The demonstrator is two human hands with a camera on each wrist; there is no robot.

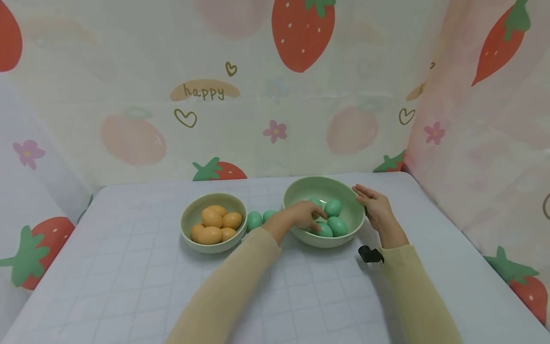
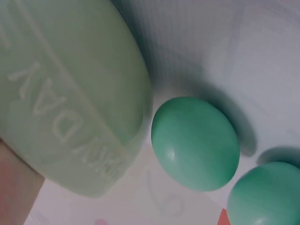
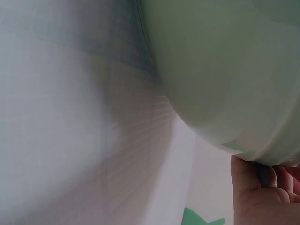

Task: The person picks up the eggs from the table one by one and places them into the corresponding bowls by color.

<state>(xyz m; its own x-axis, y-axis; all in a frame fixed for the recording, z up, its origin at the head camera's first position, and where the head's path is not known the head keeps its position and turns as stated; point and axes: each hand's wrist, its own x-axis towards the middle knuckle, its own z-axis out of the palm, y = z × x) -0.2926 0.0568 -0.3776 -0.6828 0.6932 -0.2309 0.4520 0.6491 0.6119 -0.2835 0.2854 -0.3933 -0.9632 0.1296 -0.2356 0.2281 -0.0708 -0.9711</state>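
My left hand (image 1: 304, 215) reaches inside the larger light green bowl (image 1: 296, 188), fingers spread apart just above several green eggs (image 1: 337, 226). In the left wrist view, part of this hand (image 2: 16, 187) shows at the bowl's embossed outer wall (image 2: 70, 93). My right hand (image 1: 378, 210) is against the same bowl's right side, its fingers extended along the rim. The right wrist view has the right hand's (image 3: 265, 192) thumb at the bowl's wall (image 3: 225, 84). Two more green eggs (image 1: 255, 220) lie on the table, left of this bowl.
A smaller light green bowl (image 1: 215, 248) at the left holds several orange eggs (image 1: 212, 217). A small black object (image 1: 370, 254) shows beside the right wrist. The table (image 1: 129, 286) has a white gridded cover, with a fruit-printed cloth (image 1: 258, 157) hanging behind it.
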